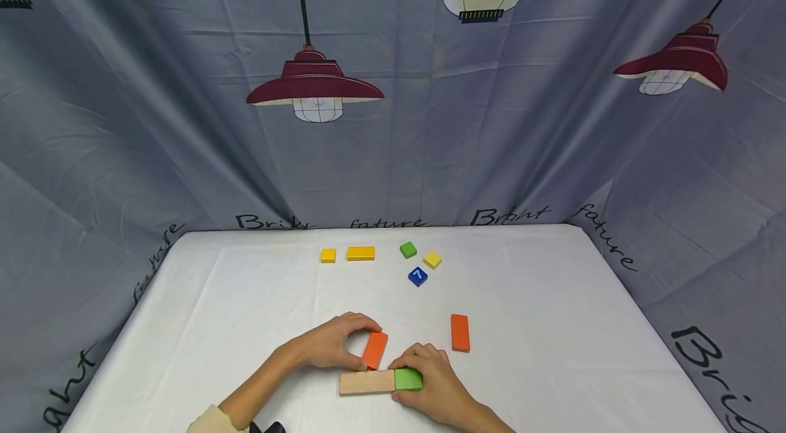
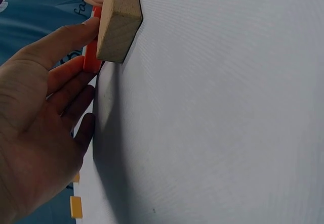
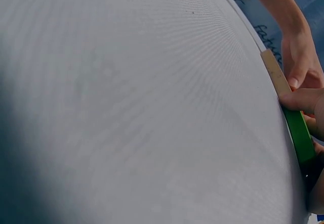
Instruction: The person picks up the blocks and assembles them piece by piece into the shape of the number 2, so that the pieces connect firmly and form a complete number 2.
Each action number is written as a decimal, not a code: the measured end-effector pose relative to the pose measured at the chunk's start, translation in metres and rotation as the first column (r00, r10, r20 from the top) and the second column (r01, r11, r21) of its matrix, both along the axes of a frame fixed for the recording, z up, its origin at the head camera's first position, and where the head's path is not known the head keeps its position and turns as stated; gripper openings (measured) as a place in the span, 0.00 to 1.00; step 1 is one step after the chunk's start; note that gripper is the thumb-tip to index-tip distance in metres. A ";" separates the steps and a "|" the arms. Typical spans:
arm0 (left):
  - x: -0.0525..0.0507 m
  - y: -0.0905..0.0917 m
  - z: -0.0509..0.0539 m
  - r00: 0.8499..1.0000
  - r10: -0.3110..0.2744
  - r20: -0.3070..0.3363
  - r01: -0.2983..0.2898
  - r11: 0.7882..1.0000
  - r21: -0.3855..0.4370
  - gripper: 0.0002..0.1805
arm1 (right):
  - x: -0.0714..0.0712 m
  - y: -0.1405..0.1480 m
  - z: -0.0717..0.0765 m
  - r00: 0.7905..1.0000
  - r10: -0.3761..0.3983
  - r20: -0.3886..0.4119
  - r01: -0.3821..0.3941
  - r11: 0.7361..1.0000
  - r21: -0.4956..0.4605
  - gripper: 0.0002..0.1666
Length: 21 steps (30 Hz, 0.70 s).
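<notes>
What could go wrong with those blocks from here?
The left hand pinches a slanted orange block right by the wooden block; it might nudge that out of line.
The right hand grips a green block at the wooden block's end; a slip could push them apart.

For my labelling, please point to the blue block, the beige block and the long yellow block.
Blue block (image 1: 417, 276): head view, numbered face.
Beige block (image 1: 366, 382): head view, top face.
Long yellow block (image 1: 360, 253): head view, top face.
</notes>
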<state>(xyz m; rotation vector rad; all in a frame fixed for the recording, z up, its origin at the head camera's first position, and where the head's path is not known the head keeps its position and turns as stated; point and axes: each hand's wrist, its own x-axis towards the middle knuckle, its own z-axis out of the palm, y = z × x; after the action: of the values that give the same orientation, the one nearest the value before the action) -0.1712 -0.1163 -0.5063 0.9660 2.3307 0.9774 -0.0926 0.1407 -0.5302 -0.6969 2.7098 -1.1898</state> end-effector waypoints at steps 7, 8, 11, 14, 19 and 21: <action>0.000 0.002 -0.001 1.000 0.014 0.001 -0.014 1.000 -0.003 0.31 | 0.000 0.000 -0.002 1.000 0.002 -0.027 -0.002 1.000 0.005 0.16; 0.000 0.002 -0.001 1.000 0.016 0.001 -0.016 1.000 -0.003 0.31 | 0.000 0.000 -0.002 1.000 0.002 -0.028 -0.002 1.000 0.005 0.16; 0.000 0.003 0.000 1.000 0.023 0.009 -0.023 1.000 -0.004 0.31 | 0.000 0.000 -0.003 1.000 0.004 -0.022 -0.004 1.000 0.006 0.16; 0.000 0.003 0.000 0.999 0.029 0.017 -0.029 1.000 -0.004 0.31 | 0.001 0.000 -0.003 1.000 0.004 -0.023 -0.004 1.000 0.005 0.17; 0.001 0.003 -0.001 0.999 0.035 0.005 -0.035 0.999 0.012 0.30 | 0.001 0.000 -0.002 0.999 0.005 -0.032 -0.005 1.000 -0.001 0.17; 0.001 0.004 -0.002 0.999 0.038 0.000 -0.038 0.999 0.019 0.29 | 0.001 0.000 -0.002 1.000 0.004 -0.028 -0.004 1.000 0.001 0.17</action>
<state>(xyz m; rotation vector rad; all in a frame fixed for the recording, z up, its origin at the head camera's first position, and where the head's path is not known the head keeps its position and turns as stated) -0.1698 -0.1126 -0.5083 0.9322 2.3517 1.0160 -0.0917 0.1407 -0.5317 -0.7237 2.7297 -1.1863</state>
